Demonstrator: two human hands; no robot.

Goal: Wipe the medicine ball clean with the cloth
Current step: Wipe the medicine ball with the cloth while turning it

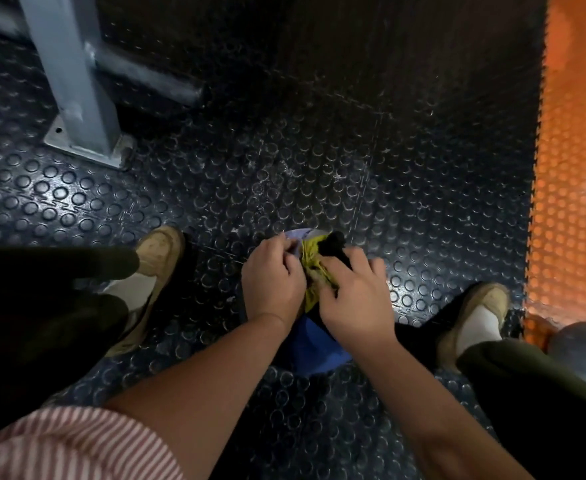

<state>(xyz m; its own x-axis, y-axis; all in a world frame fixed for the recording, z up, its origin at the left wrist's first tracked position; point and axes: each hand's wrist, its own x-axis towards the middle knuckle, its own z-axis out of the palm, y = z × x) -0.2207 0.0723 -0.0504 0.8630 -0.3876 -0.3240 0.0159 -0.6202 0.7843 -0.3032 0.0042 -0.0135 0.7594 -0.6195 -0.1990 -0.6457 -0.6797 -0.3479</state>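
One round blue medicine ball (319,348) sits on the studded rubber floor (284,168) at 6 o'clock. One crumpled yellow-green cloth (314,271) lies on top, gripped by the left hand (272,282) and right hand (357,299). Two tan shoes (160,258) flank it; one steel post (77,81) stands at 10 o'clock.

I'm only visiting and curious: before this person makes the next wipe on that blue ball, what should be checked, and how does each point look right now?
1. Cloth on the medicine ball: ok, it lies on top of the ball.
2. Left hand grips the cloth: ok, the fingers curl at its edge.
3. Right hand grips the cloth: ok, the fingers curl over its dark part.
4. Ball steady: ok, it sits on the studded floor between the left shoe and the right shoe.
5. Cloth spread for a broad wipe: not ok, it is bunched up.
6. Dirt left on the ball: cannot tell, the hands and cloth hide most of it.
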